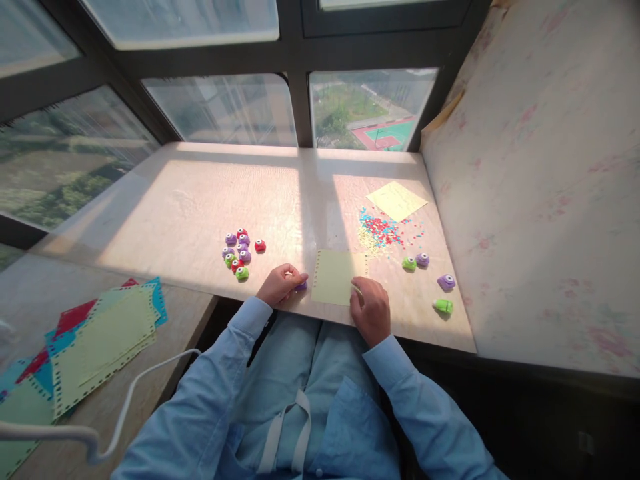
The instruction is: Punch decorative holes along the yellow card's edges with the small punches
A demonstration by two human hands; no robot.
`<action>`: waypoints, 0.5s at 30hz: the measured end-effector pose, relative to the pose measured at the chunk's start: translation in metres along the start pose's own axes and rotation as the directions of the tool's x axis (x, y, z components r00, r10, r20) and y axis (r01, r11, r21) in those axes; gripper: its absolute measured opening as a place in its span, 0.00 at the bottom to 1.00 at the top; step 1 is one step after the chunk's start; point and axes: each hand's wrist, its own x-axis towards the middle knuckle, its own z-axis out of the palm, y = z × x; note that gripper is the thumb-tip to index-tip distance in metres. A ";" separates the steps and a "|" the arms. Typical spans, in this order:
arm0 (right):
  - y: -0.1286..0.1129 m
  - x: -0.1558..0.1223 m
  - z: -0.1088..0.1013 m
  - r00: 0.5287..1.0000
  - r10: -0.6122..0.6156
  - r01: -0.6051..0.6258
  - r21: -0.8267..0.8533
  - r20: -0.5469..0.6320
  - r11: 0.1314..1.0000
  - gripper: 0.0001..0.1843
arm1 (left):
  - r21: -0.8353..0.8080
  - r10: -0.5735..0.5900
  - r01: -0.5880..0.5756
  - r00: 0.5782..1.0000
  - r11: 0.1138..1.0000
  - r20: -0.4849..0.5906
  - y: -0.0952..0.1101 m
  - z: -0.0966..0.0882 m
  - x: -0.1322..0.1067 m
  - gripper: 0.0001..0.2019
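A pale yellow sheet of paper (pixel 334 275) lies in front of me, with rows of punched holes along its left and right edges. Its lower right corner, slightly curled, is pinched in my right hand (pixel 371 308). Left of the sheet, my left hand (pixel 281 285) closes its fingers on a small purple craft punch (pixel 301 286), mostly hidden by the fingers. The punch is beside the sheet's left edge; I cannot tell whether they touch.
Several purple, red and green craft punches (pixel 243 256) cluster at left; more, including a green one (pixel 443 306), sit at right. Red, blue and yellow paper bits (pixel 381 230) lie scattered near another yellow sheet (pixel 397 201). Punched coloured sheets (pixel 105 333) and a white cable (pixel 127 400) occupy the lower left.
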 end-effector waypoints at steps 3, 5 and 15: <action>0.001 0.000 0.000 1.000 -0.002 0.002 0.000 -0.024 1.000 0.13 | 0.004 0.028 -0.027 0.997 1.000 -0.069 -0.005 -0.003 -0.005 0.22; 0.002 0.000 0.000 0.999 -0.006 0.006 0.005 -0.035 1.000 0.13 | 0.035 0.069 -0.066 0.992 0.997 -0.105 -0.006 -0.003 -0.009 0.22; 0.006 -0.001 0.002 0.997 0.010 -0.008 0.021 -0.071 1.000 0.13 | 0.373 0.401 -0.321 0.902 0.871 -0.160 -0.013 -0.012 -0.015 0.17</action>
